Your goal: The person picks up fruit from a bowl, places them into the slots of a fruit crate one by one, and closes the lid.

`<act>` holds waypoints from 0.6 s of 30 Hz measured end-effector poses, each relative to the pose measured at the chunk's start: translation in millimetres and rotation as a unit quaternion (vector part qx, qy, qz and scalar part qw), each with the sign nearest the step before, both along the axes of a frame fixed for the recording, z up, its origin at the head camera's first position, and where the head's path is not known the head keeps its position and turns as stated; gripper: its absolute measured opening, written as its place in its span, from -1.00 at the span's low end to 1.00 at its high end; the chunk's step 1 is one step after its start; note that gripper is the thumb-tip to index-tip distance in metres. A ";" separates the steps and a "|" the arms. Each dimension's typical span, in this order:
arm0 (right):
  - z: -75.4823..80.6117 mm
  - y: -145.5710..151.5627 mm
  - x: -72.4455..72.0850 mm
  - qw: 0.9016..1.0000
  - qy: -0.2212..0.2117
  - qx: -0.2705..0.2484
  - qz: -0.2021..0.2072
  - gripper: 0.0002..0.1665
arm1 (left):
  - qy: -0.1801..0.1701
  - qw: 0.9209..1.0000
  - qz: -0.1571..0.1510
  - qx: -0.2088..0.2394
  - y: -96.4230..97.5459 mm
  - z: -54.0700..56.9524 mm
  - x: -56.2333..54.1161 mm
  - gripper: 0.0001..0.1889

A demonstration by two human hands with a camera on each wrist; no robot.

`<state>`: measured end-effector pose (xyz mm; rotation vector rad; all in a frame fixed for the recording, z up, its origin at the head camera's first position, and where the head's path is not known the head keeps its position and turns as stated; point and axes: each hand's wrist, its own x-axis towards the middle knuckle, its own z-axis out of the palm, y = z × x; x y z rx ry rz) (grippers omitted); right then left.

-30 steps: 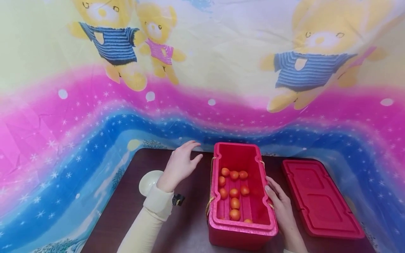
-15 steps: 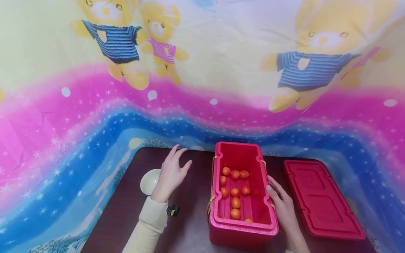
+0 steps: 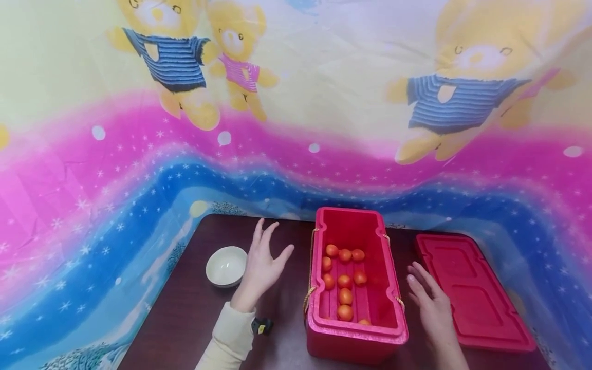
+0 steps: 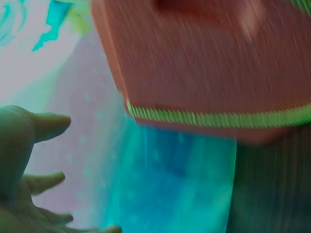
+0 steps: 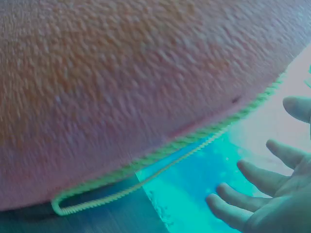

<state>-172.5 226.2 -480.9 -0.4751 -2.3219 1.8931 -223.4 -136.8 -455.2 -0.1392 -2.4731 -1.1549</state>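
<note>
A red foam box stands uncovered on the dark table, with several small orange fruits, like cherry tomatoes or kumquats, on its ribbed floor. Gold cord handles run along its long sides. To its left my left hand hovers with spread fingers and holds nothing. On the box's other side my right hand is held apart from the wall, between box and lid, its fingers extended. In the right wrist view the box wall and its cord lie beside that hand's loose fingers.
A white bowl stands on the table left of my left hand. The red lid lies flat at the right. Behind the table hangs a printed cloth with bears.
My right hand has let go of the box's right wall and moved off to the right. The left hand swung left, then slightly back right, uncovering more of the bowl.
</note>
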 end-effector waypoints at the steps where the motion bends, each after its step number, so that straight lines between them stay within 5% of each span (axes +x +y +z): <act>1: 1.2 3.2 0.4 1.000 -0.007 0.002 -0.010 -0.18 | -0.006 1.000 -0.002 0.008 4.1 0.8 2.9 -0.25; 6: 3.2 24.7 1.9 0.996 -0.049 0.016 -0.078 -0.16 | -0.016 0.999 -0.019 0.042 28.6 9.8 22.9 -0.16; 10: -2.1 47.4 6.3 0.989 -0.058 -0.035 -0.131 -0.20 | 0.006 0.995 -0.064 0.077 52.3 25.4 46.4 -0.14; 18: -16.3 93.4 20.3 0.961 -0.078 -0.102 -0.247 -0.17 | 0.036 0.967 -0.197 0.157 104.5 58.3 94.5 -0.18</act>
